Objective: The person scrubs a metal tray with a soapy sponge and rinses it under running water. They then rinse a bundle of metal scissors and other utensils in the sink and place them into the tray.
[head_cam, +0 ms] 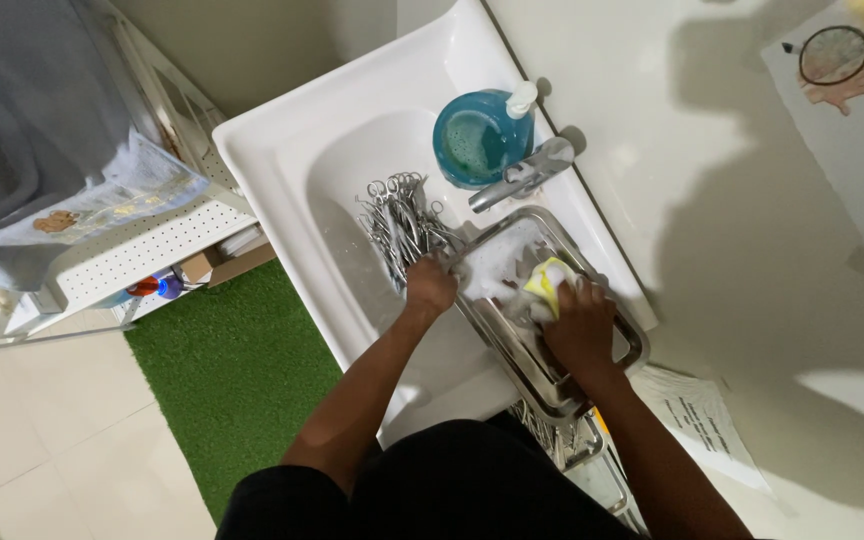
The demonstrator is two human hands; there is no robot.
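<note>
A rectangular steel tray [624,322] rests tilted across the right rim of a white sink [282,130], foam inside it. My right hand [580,325] presses a yellow sponge [546,283] into the tray. My left hand [430,285] grips the tray's left edge, right beside a pile of several steel scissors and clamps [402,222] lying in the sink basin.
A blue soap pump bottle [479,137] stands behind the chrome tap [524,175]. A white perforated cart [142,240] holding a grey cloth sits left of the sink. Green turf mat [232,370] covers the floor below. A wire rack [567,440] and paper sheet [707,420] lie near me.
</note>
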